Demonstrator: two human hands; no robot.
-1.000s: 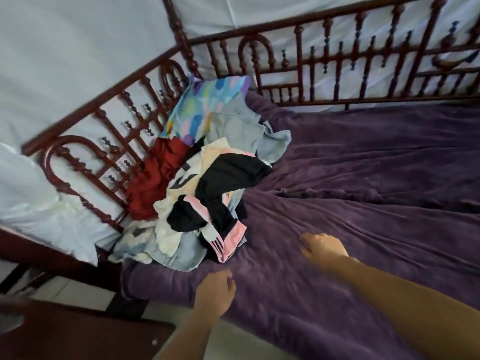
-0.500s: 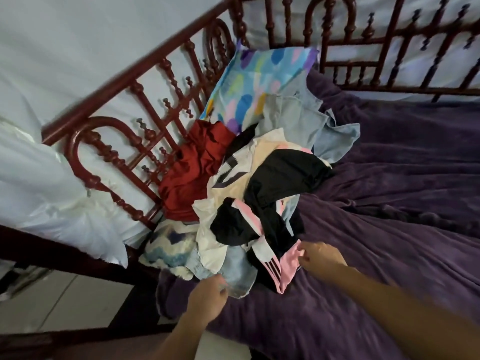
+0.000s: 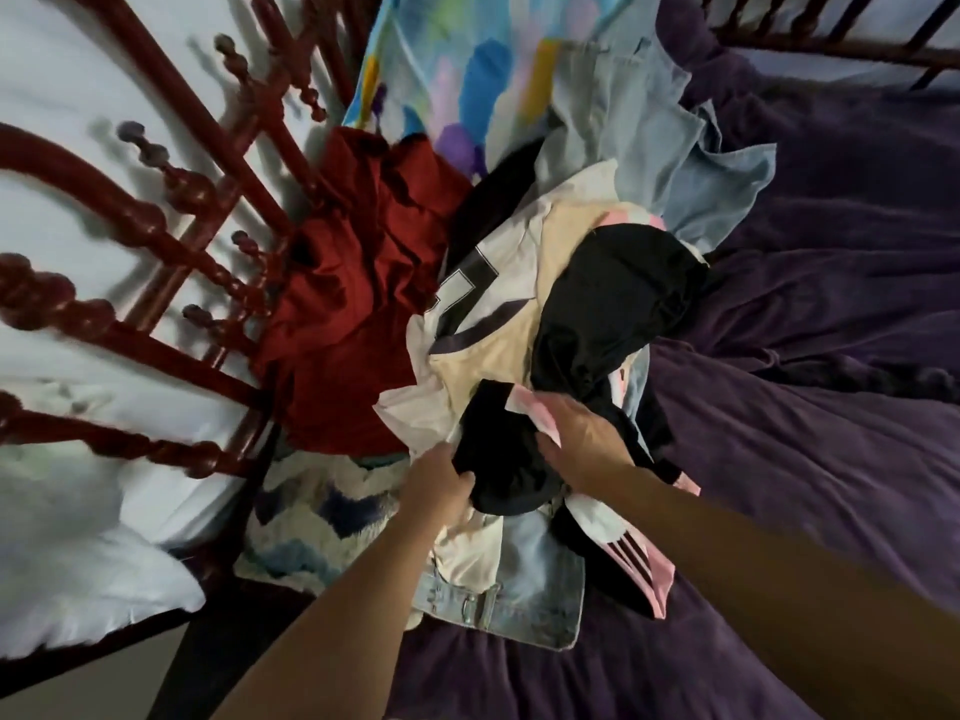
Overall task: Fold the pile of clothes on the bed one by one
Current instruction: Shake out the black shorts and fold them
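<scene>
Both hands are in the pile at its near edge. Left hand (image 3: 441,485) has fingers curled shut round the left side of a black garment (image 3: 501,459); right hand (image 3: 582,449) lies over its right side, fingers bent onto black cloth w/ a pink-and-white trim. Whether the right thumb pinches underneath, can't tell.

Judgement: step in hand is pulling the first item free. To do it well, lift straight up & toward the body, both hands gripping the same piece (the black cloth seems to run on under the cream top (image 3: 498,330), so it may drag neighbours). Shake once it's clear, then lay it on the bare purple blanket (image 3: 805,418) to the right, where there's room to fold.

Pose: both forearms reach in from the bottom edge, converging, wrists fairly straight, palms down.

Outward: denim piece (image 3: 524,579) just below the hands, red garment (image 3: 358,309) left against the wooden bed rail (image 3: 156,226), light-blue shirt (image 3: 675,148) & a bright patterned cloth (image 3: 467,70) at the far end. Nothing folded yet.
</scene>
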